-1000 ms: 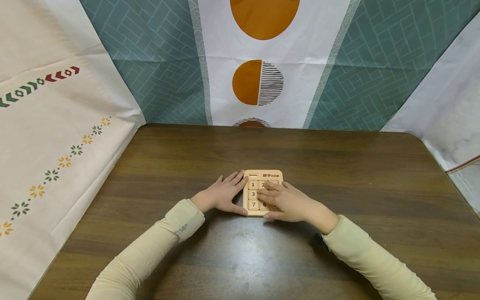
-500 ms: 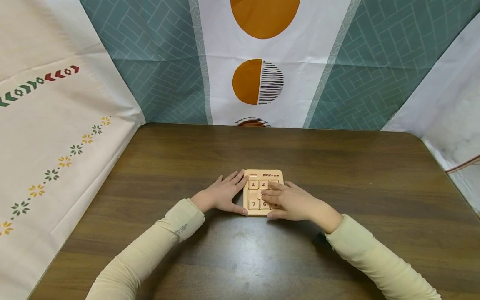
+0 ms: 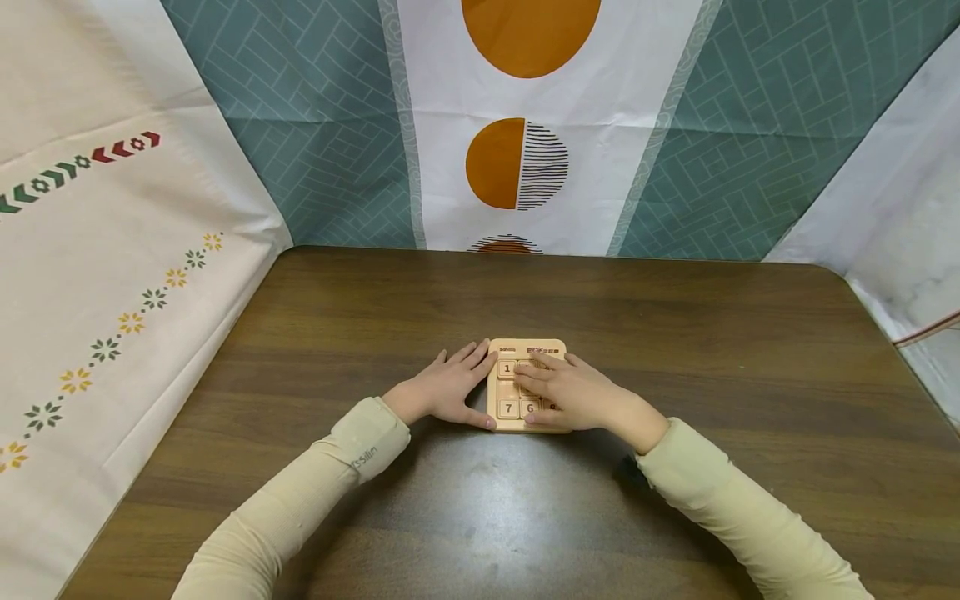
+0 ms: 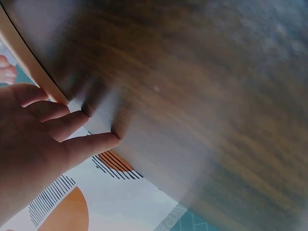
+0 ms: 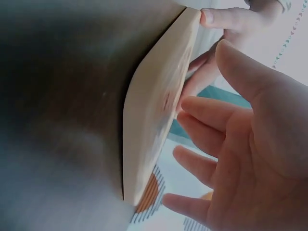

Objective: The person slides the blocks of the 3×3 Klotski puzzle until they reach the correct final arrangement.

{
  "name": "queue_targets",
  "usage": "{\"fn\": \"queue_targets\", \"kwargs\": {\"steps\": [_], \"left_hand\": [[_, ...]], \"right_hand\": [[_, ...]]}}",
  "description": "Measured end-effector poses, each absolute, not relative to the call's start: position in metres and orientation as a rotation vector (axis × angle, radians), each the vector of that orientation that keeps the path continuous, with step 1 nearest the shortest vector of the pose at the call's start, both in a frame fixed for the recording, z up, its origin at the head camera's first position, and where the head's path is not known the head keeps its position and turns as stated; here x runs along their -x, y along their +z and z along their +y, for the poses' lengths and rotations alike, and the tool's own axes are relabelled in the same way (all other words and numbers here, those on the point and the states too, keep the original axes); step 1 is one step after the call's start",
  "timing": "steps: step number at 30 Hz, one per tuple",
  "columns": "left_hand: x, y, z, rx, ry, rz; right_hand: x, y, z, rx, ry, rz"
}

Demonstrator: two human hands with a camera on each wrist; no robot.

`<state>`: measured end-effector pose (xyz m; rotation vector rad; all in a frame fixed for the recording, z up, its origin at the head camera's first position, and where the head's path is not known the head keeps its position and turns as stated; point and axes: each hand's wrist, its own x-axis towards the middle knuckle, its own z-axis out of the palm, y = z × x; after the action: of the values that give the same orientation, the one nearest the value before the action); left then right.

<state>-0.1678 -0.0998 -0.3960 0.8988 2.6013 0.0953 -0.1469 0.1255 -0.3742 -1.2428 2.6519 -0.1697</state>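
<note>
A pale wooden number sliding puzzle (image 3: 508, 423) lies flat on the table in the head view, with tiles 1, 7 and 6 readable. The left slot of its middle row is bare. My left hand (image 3: 450, 390) rests along its left edge, fingers spread, thumb by the near left corner. Over the tiles on the right lies my right hand (image 3: 588, 400), its fingers extended and hiding much of the upper and right tiles. In the right wrist view, the puzzle's side (image 5: 144, 101) is near the loosely bent right fingers. The left wrist view shows the left fingers (image 4: 91, 144) extended beside the puzzle's edge (image 4: 36, 65).
A dark brown wooden table (image 3: 375, 300) surrounds the puzzle on all sides. Behind it hangs a green and white patterned cloth (image 3: 322, 167). A white embroidered cloth (image 3: 97, 275) borders the left side, and a pale cloth (image 3: 907, 200) the right.
The 3 tile has left the left slot of the middle row, leaving it bare. My right hand shifted right, then back left over the upper tiles. My left hand stayed in place.
</note>
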Motion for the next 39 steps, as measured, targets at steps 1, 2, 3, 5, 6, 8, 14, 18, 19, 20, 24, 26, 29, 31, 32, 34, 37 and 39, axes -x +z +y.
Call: {"fn": "queue_targets", "kwargs": {"steps": [1, 2, 3, 5, 6, 8, 14, 18, 19, 20, 24, 26, 29, 31, 32, 34, 37, 39], "left_hand": [[0.168, -0.396, -0.100, -0.899, 0.096, 2.601], [0.168, -0.395, -0.099, -0.898, 0.097, 2.600], [0.168, -0.395, -0.099, -0.899, 0.099, 2.600], [0.168, -0.394, -0.099, -0.897, 0.101, 2.598], [0.168, -0.394, -0.099, -0.897, 0.102, 2.598], [0.167, -0.393, -0.099, -0.897, 0.103, 2.596], [0.168, -0.394, -0.099, -0.902, 0.099, 2.592], [0.169, -0.394, -0.099, -0.904, 0.101, 2.590], [0.169, -0.394, -0.099, -0.902, 0.100, 2.589], [0.169, -0.395, -0.099, -0.901, 0.101, 2.589], [0.169, -0.395, -0.099, -0.894, 0.104, 2.590], [0.168, -0.395, -0.099, -0.896, 0.104, 2.593], [0.168, -0.394, -0.099, -0.898, 0.104, 2.598], [0.168, -0.394, -0.099, -0.899, 0.102, 2.599], [0.167, -0.394, -0.099, -0.898, 0.101, 2.598], [0.167, -0.394, -0.099, -0.892, 0.104, 2.598], [0.167, -0.394, -0.099, -0.884, 0.103, 2.596], [0.167, -0.394, -0.099, -0.880, 0.103, 2.595]], "right_hand": [[0.148, -0.374, 0.123, 1.226, -0.160, 2.650], [0.149, -0.374, 0.121, 1.215, -0.145, 2.651], [0.151, -0.374, 0.118, 1.195, -0.134, 2.648], [0.153, -0.375, 0.115, 1.174, -0.108, 2.643], [0.154, -0.375, 0.114, 1.166, -0.099, 2.642], [0.154, -0.375, 0.112, 1.152, -0.092, 2.640], [0.152, -0.375, 0.110, 1.145, -0.104, 2.646], [0.145, -0.375, 0.110, 1.175, -0.113, 2.652], [0.144, -0.375, 0.110, 1.184, -0.111, 2.654], [0.142, -0.375, 0.110, 1.193, -0.107, 2.658], [0.135, -0.375, 0.109, 1.204, -0.115, 2.663], [0.133, -0.375, 0.109, 1.211, -0.129, 2.657], [0.133, -0.375, 0.111, 1.229, -0.134, 2.649], [0.135, -0.374, 0.114, 1.227, -0.130, 2.656], [0.136, -0.374, 0.115, 1.220, -0.122, 2.670], [0.139, -0.373, 0.119, 1.191, -0.112, 2.701], [0.145, -0.373, 0.124, 1.137, -0.095, 2.739], [0.148, -0.373, 0.126, 1.121, -0.089, 2.740]]}}
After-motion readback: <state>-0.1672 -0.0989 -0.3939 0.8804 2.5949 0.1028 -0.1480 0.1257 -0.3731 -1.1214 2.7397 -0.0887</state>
